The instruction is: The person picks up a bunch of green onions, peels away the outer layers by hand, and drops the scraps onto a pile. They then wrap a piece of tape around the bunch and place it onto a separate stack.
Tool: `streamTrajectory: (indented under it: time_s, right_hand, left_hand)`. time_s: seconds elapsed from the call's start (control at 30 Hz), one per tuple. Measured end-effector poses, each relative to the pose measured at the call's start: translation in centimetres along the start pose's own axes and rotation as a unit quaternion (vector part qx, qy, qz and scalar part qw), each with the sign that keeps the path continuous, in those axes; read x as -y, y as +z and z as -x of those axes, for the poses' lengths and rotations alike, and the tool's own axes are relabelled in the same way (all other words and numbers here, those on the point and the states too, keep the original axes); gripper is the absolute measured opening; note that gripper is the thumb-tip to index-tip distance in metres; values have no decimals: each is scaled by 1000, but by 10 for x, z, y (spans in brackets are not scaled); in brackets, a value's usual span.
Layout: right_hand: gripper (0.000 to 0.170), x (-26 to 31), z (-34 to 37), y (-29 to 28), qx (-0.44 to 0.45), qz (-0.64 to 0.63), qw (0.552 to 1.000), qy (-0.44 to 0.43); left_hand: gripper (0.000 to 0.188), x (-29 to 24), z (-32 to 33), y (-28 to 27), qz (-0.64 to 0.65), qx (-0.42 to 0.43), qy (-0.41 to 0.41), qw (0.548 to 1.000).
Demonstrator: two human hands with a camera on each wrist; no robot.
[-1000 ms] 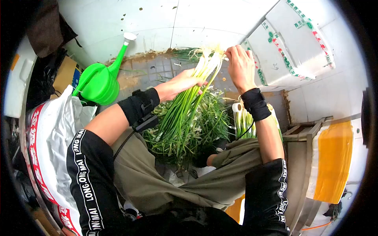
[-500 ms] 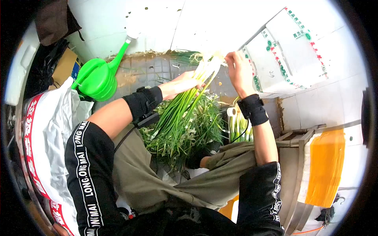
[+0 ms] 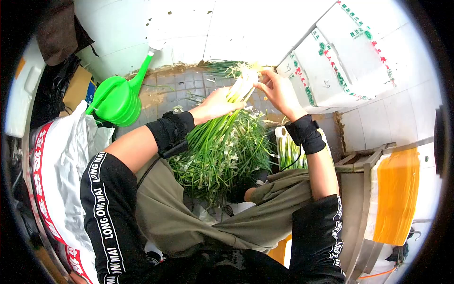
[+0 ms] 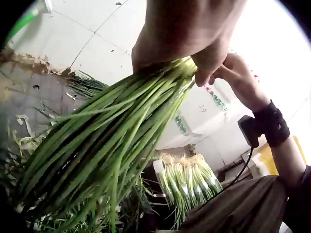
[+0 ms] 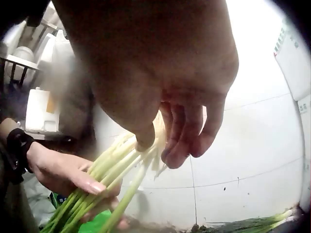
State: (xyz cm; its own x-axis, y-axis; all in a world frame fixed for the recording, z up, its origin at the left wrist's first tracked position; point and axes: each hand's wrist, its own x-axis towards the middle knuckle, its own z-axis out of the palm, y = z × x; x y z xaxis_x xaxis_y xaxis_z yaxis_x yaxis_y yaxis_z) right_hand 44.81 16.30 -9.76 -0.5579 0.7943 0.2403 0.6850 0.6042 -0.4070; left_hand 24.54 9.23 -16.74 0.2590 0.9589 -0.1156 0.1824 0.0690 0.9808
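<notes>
- Green-and-white scallion bunch (image 4: 112, 131): gripping it with left hand (image 3: 218, 102), holding above leaf pile (image 3: 227, 165), toward far edge of tiled floor (image 3: 184, 85).
- Bringing right hand (image 3: 281, 92) in closer than a second ago; now pinching pale stalks, which ones unclear.
- Probably working root end two-handed.
- Pointing roots up-right, away from body; slanting long axis down-left to green tips.

You've got a grey tiled floor (image 3: 185, 84), w/ brown grime (image 3: 166, 71) along the edge by the wall (image 3: 177, 35). A big loose heap of green & pale leaves (image 3: 222, 158) lies on it, right in front of you. Nr the wall, a bunch of dark green stalks (image 3: 219, 67) lies flat on it too. Green watering can (image 3: 126, 106) on the L, rooted bundles (image 4: 187, 182) on the R — can't tell if either sits directly on it.
</notes>
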Motion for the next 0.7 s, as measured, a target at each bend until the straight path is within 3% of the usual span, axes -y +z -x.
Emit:
streamTrajectory:
  time_s: [0.17,0.27,0.43,0.5,0.57,0.7]
  right_hand:
    - [26,-3,-1,-7,25,13,999,-41]
    - [24,-5,0,-6,57,83,994,-49]
    - [18,-4,2,-1,-19,159,979,-127]
    - [15,-6,2,-1,-39,148,979,-132]
    - [12,-9,1,-2,-58,139,979,-137]
    - [10,-16,-2,-5,-71,170,976,-120]
  left_hand:
    - [34,8,-2,1,-32,1,15,999]
    - [33,2,1,3,-47,-5,-13,999]
    - [33,15,-10,3,-18,-6,-7,1000]
    - [33,15,-10,2,-7,-6,-1,1000]
    - [29,4,-5,2,-57,1,-63,996]
    - [34,14,-17,0,-20,-13,-16,1000]
